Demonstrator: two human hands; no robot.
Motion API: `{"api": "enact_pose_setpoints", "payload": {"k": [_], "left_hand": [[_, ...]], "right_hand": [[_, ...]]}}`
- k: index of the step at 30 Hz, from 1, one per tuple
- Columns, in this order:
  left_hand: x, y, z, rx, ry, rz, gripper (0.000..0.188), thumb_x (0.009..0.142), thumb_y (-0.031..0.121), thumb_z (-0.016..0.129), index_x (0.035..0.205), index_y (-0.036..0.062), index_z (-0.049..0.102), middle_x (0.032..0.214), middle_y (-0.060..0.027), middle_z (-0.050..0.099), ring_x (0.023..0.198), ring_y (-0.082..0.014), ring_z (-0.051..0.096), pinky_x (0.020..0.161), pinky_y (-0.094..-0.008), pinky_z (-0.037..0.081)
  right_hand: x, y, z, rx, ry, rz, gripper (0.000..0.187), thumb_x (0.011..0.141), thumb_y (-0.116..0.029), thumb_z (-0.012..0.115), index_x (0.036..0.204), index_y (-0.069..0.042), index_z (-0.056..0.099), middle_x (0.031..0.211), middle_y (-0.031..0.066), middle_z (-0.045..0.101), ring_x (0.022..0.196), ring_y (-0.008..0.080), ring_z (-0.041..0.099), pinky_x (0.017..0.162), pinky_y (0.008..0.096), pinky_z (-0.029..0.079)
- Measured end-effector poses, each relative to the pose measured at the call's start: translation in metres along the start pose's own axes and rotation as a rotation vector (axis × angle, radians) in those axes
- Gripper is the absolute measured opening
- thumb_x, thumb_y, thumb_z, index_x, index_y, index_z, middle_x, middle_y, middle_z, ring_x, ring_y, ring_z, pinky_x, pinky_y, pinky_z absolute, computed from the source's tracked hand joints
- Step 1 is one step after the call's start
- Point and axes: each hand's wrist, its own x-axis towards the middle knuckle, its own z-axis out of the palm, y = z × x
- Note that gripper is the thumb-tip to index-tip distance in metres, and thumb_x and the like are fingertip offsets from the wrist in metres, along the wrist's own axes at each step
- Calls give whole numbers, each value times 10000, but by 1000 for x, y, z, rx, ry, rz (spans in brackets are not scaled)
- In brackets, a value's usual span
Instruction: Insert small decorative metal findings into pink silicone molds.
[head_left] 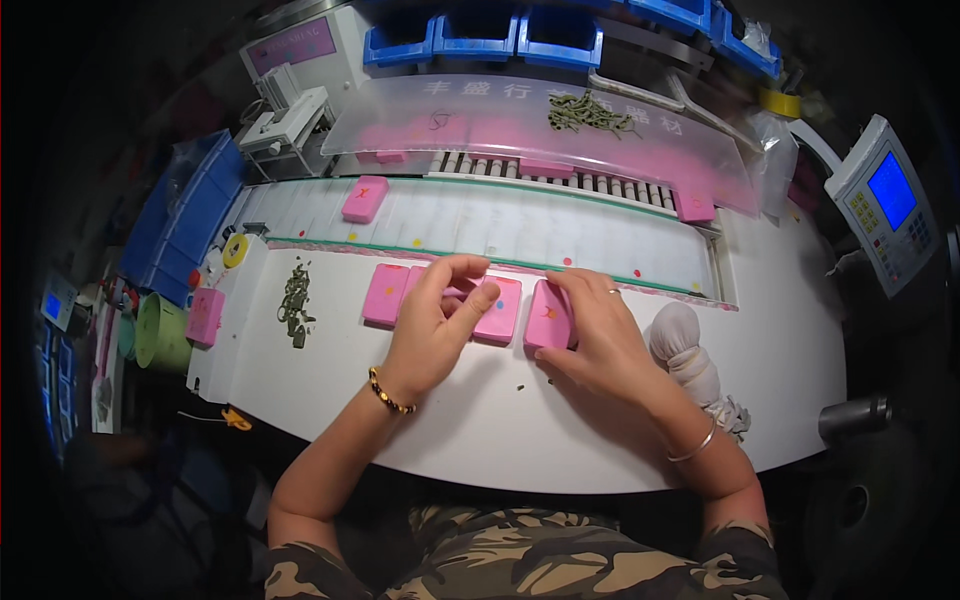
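A row of pink boxes with small coloured marks lies on the white table. My left hand hovers over the middle of the row, its fingers curled and the thumb apart from them. Nothing shows between those fingers, though the hand hides part of the boxes below. Just right of it lies a pink box with a blue dot. My right hand grips the rightmost pink box, fingers at its far end and thumb at its near end.
Dark green pieces lie scattered at the left. A white conveyor crosses behind the boxes, bearing another pink box. White gloves lie right of my right hand. A keypad display stands at the far right.
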Motion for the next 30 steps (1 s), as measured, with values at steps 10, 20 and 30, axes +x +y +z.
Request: {"api": "enact_pose_setpoints", "payload": {"k": [10, 20, 30], "left_hand": [[-23, 13, 17, -788, -705, -352, 622, 866, 170, 736, 1388, 6, 440, 1228, -75, 589, 1125, -137, 568, 951, -300, 481], [-47, 23, 29, 27, -466, 280, 803, 730, 59, 769, 1441, 40, 397, 1258, -175, 543, 1070, -276, 589, 887, -349, 518], [-70, 34, 23, -209, -411, -101, 502, 836, 36, 687, 1303, -25, 512, 1198, -167, 608, 997, -200, 648, 807, -285, 563]], "right_hand": [[-50, -31, -24, 277, 187, -225, 814, 649, -144, 840, 1348, -18, 441, 1248, 187, 524, 1114, 351, 525, 930, 411, 446], [-74, -43, 9, 570, 185, 89, 569, 757, -113, 788, 1237, -8, 501, 1136, 152, 552, 1010, 270, 579, 814, 348, 493], [-88, -40, 26, 483, 259, 90, 560, 726, -33, 755, 1212, 19, 480, 1139, 201, 533, 1005, 345, 575, 856, 399, 509]]}}
